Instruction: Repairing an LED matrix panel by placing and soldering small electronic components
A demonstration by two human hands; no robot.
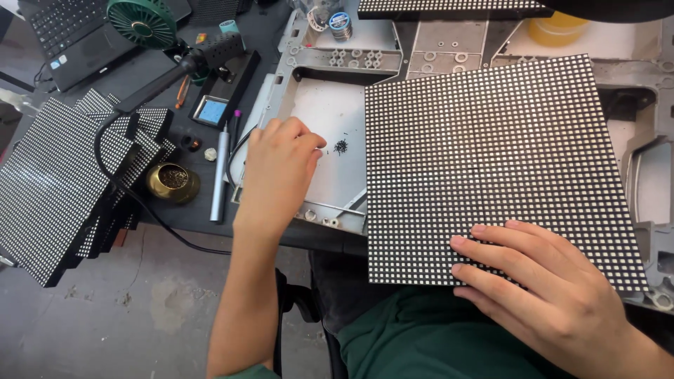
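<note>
Currently right hand (554,295) is lying flat, fingers spread, pressing on the near edge of the square black LED matrix panel (491,168), which is resting on the grey metal frame (330,112). Left hand (277,172) is reaching with fingertips narrowed toward the small pile of black screws (340,147) in the frame's recess, holding nothing I can see. Silver pen-shaped screwdriver (220,172) is lying just left of the frame.
</note>
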